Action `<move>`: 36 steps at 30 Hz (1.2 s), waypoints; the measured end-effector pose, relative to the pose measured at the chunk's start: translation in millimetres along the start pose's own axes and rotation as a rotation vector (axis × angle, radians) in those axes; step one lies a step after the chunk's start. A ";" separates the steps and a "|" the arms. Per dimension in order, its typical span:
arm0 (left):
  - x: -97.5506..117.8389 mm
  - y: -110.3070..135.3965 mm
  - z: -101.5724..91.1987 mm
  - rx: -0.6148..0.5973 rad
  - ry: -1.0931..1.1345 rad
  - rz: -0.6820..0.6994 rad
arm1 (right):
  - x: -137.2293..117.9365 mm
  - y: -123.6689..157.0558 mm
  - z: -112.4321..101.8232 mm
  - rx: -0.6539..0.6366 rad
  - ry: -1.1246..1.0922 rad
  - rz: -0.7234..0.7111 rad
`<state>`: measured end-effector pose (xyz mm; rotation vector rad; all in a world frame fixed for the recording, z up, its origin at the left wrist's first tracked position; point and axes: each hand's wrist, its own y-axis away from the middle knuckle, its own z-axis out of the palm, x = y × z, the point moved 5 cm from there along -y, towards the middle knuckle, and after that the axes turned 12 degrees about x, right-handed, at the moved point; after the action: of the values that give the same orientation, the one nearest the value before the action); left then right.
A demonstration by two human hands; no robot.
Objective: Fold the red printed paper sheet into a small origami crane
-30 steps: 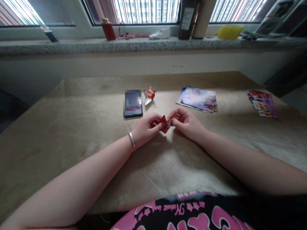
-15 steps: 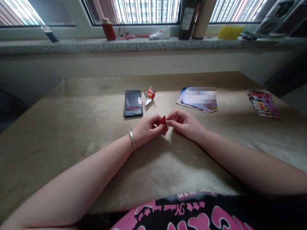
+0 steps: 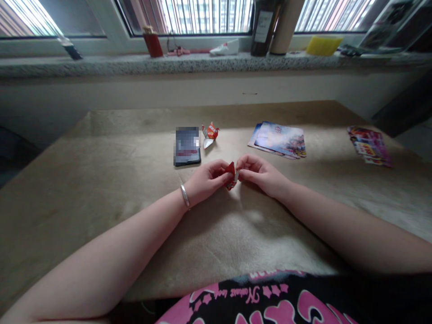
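A small piece of folded red paper (image 3: pixel 231 182) with a pale underside is between my two hands, just above the table. My left hand (image 3: pixel 209 179) pinches its left part between thumb and fingers. At the paper's right edge, my right hand (image 3: pixel 258 173) closes thumb and fingertips on a whitish part of it. Behind my left hand stands a finished origami crane (image 3: pixel 212 132), orange-red and white, beside a dark phone-like slab (image 3: pixel 187 150) whose face is blurred out.
Several glossy picture cards (image 3: pixel 281 138) lie fanned beyond my right hand. More colourful cards (image 3: pixel 368 146) rest near the table's right edge. On the granite windowsill (image 3: pixel 202 65) stand a red lighter-like object (image 3: pixel 152 42), a dark bottle (image 3: pixel 264 29) and a yellow block (image 3: pixel 324 46).
My right fingers have shifted slightly to the right, and more of the whitish part of the paper shows between the hands. The left hand has barely moved.
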<state>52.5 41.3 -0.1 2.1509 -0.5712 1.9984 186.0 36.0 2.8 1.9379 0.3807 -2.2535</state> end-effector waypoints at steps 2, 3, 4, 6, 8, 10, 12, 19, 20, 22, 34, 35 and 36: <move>0.3 0.0 -1.0 -0.003 0.020 -0.003 | 1.4 -0.4 -0.7 -0.006 -0.011 0.013; 0.2 0.0 -1.4 -0.007 0.032 -0.010 | 1.9 -0.8 -1.1 -0.003 -0.007 0.016; 0.0 -0.1 -1.8 -0.010 0.042 -0.019 | 2.3 -1.2 -1.5 0.001 0.001 0.019; -1.0 -0.2 -2.3 -0.018 0.052 -0.043 | 2.7 -1.9 -2.1 0.010 0.014 0.018; -1.7 -0.3 -2.2 -0.027 0.057 -0.059 | 3.0 -2.4 -2.3 0.012 0.015 0.018; -1.9 -0.6 -2.1 -0.031 0.064 -0.064 | 3.4 -2.6 -2.3 0.012 0.010 0.020; -1.8 -0.7 -2.0 -0.034 0.071 -0.069 | 3.9 -2.8 -2.7 0.016 0.015 0.022; -1.8 -0.1 -0.3 -0.065 0.096 -0.098 | 7.2 -3.8 -4.5 0.017 0.026 0.057; -2.0 -0.3 -0.1 -0.067 0.102 -0.100 | 7.7 -4.0 -4.8 0.021 0.017 0.063; -2.2 -1.1 -0.5 -0.058 0.103 -0.098 | 8.4 -4.1 -4.6 0.021 -0.013 0.076; -4.4 -3.8 -6.9 0.007 0.038 -0.085 | 9.9 -5.4 -1.7 -0.020 -0.065 0.071; -4.4 -3.8 -6.9 0.009 0.045 -0.092 | 10.3 -5.7 -2.2 -0.016 -0.064 0.071; -4.1 -3.8 -6.8 0.015 0.052 -0.098 | 10.6 -5.8 -2.5 -0.017 -0.065 0.069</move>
<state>47.5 47.9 -2.8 2.0860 -0.4358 2.0064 185.1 42.8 -7.4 1.8352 0.3186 -2.2565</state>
